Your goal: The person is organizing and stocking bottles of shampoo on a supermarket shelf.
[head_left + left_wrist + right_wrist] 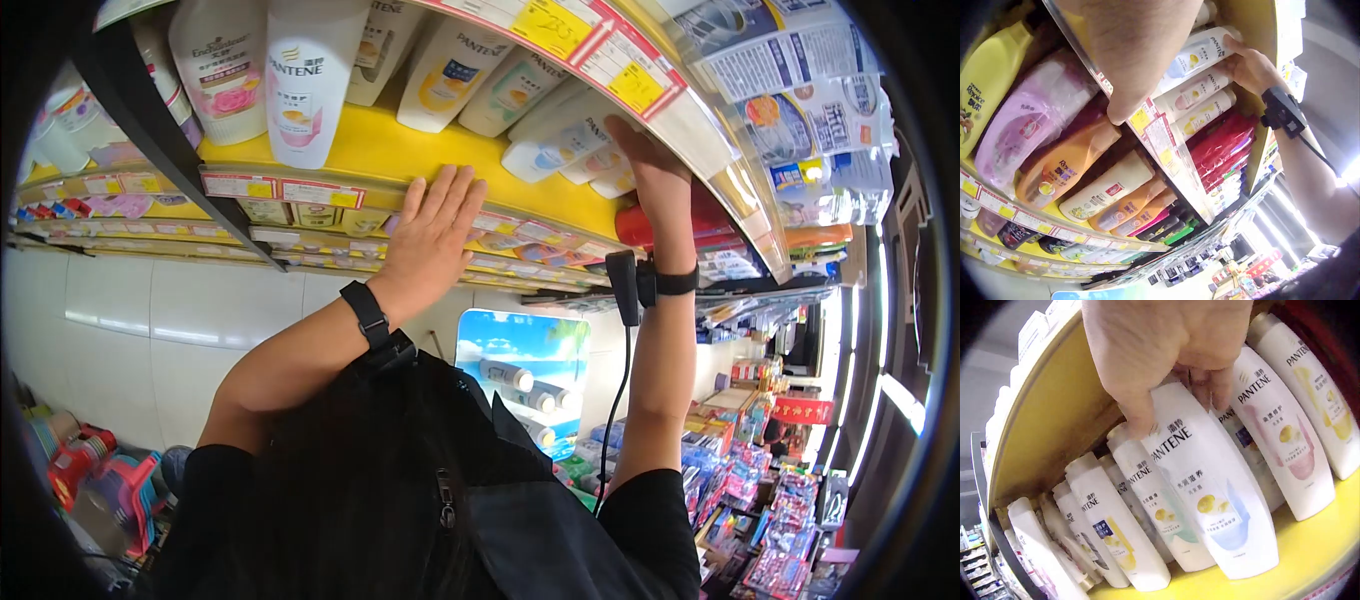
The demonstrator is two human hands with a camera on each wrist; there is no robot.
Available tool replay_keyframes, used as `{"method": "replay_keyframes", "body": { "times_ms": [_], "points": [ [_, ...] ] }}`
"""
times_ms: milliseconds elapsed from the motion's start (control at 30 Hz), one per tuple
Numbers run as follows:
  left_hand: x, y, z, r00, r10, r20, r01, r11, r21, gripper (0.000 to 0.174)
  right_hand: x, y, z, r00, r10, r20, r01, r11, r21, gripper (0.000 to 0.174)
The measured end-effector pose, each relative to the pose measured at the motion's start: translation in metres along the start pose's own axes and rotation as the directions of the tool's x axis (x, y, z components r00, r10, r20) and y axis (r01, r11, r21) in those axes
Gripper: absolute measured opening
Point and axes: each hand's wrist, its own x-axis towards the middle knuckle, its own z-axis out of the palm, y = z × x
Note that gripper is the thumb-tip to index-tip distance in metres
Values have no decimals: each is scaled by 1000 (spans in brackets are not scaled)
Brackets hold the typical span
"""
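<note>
In the right wrist view my right hand (1166, 344) holds a white Pantene shampoo bottle (1219, 494) with a blue label mark near its top, thumb on one side and fingers on the other. The bottle's cap is hidden by the hand. Its base is at the yellow shelf (1297, 550), between a green-marked bottle (1175, 519) and a pink-marked bottle (1288, 437). My left hand (432, 240) lies with straight fingers at the shelf's front edge in the head view, holding nothing.
More shampoo bottles (315, 80) stand along the same shelf, with price tags (240, 187) on its edge. A dark upright (160, 120) divides the shelves. Red packs (1222, 150) lie beyond the bottles. Lower shelves carry orange Rejoice bottles (1066, 169). A shelf above has boxed goods (790, 125).
</note>
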Motion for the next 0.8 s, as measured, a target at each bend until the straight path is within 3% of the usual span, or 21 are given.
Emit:
{"method": "replay_keyframes", "body": {
  "times_ms": [133, 200, 267, 333, 500, 567, 600, 667, 733, 800],
  "points": [
    [1, 0, -1, 1000, -3, 13, 3, 1000, 0, 84, -2, -12, 11, 976, -111, -187, 134, 984, 119, 27],
    [0, 0, -2, 1000, 0, 19, 0, 1000, -1, 84, -6, -16, 14, 975, 210, -72, -195, 965, 175, 30],
    [1, 0, -4, 1000, 5, 17, -5, 1000, 17, 83, -6, -5, 28, 982, 137, -132, -124, 987, 104, 35],
    [1, 0, -3, 1000, 13, 20, -14, 1000, 24, 83, -6, -7, 41, 955, 82, -285, -7, 967, 255, 38],
    [0, -3, -1, 1000, 29, 13, -29, 999, 37, 82, -11, -6, 46, 920, 219, -323, -108, 938, 330, 49],
    [1, -2, 0, 1000, 16, 2, -16, 998, 61, 81, -8, -3, 45, 934, 255, -252, -134, 900, 414, 60],
    [1, -2, 2, 1000, 21, 4, -21, 998, 59, 81, -5, -1, 48, 932, 258, -256, -136, 901, 412, 60],
    [0, -3, 4, 1000, 15, -3, -15, 998, 53, 80, 2, 1, 63, 902, 86, -423, 66, 941, 332, 73],
    [0, -3, 4, 1000, 18, -6, -18, 999, 50, 79, 2, -2, 76, 872, 147, -467, 70, 907, 415, 81],
    [-1, -3, 4, 1000, 17, -10, -17, 999, 47, 78, 4, -1, 80, 818, 92, -568, -39, 994, 104, 85]
  ]
}}
